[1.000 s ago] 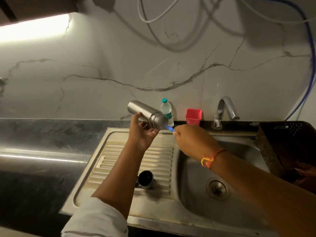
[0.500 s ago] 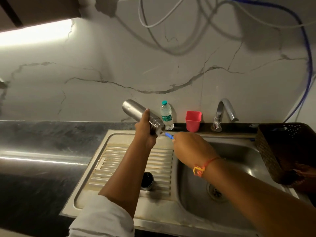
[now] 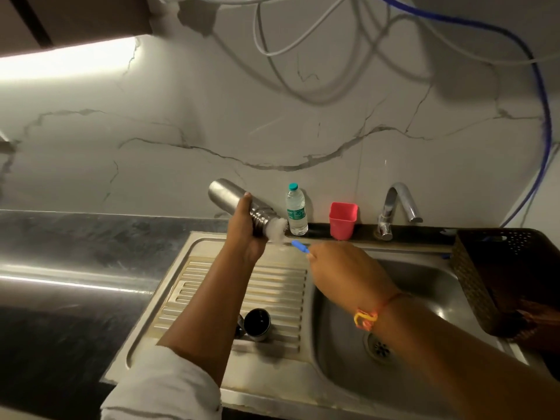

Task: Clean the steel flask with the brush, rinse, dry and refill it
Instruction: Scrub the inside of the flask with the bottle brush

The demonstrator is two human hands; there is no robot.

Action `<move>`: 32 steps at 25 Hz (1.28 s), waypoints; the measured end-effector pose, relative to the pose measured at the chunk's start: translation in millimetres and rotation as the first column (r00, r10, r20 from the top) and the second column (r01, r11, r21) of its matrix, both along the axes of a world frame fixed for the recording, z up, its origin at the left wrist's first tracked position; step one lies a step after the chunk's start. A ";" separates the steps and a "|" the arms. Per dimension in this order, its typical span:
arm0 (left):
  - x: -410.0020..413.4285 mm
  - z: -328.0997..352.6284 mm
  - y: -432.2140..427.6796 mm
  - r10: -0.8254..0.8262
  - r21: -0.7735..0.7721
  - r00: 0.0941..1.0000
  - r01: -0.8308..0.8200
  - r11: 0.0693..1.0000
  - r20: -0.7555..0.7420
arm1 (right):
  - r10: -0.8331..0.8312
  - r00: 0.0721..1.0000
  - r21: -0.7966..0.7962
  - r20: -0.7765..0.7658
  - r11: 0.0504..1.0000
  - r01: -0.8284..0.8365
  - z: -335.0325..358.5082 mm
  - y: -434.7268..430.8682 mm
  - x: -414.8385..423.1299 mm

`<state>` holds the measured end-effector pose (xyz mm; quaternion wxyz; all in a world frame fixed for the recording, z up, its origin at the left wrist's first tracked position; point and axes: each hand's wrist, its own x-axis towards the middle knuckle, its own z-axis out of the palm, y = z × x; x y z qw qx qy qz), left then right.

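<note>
In the head view, the left hand (image 3: pixel 246 228) reaches forward above the sink's (image 3: pixel 303 386) ribbed drainboard. Its fingers are wrapped round the flask (image 3: pixel 225 194), which tilts mouth-down to the right. The right hand (image 3: pixel 342 268), back upward, grasps the brush (image 3: pixel 300 247) by its blue handle, with the white bristles at the flask's mouth.

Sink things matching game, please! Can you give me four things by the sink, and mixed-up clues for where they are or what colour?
Things
1. steel flask
2. water bottle
3. cup
4. dark cap

Clues
a. sits on the drainboard
b. tilted in the left hand
c. red, beside the tap
d. upright, with a teal lid

Pairs: 1-b, 2-d, 3-c, 4-a
</note>
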<state>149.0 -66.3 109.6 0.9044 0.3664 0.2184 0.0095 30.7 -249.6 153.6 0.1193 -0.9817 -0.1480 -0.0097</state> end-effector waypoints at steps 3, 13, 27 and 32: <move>11.1 -3.5 45.6 0.161 -0.038 0.987 -0.162 0.986 -0.011 | -0.013 0.997 0.033 -0.070 0.999 0.015 0.6 -9.0 -11.2; 29.9 -20.3 127.1 0.414 0.030 0.902 -0.414 0.910 -0.121 | 0.063 0.992 0.091 -0.112 0.994 -0.053 13.2 12.0 -21.5; 16.6 -31.5 103.7 0.114 -0.089 0.993 -0.112 0.990 0.016 | -0.147 0.980 0.471 -0.137 0.860 0.195 -41.3 80.6 -36.2; 1.2 -35.0 77.7 0.105 -0.102 0.994 -0.101 0.990 0.026 | -0.248 0.939 0.431 -0.240 0.839 0.332 -52.1 88.8 -13.4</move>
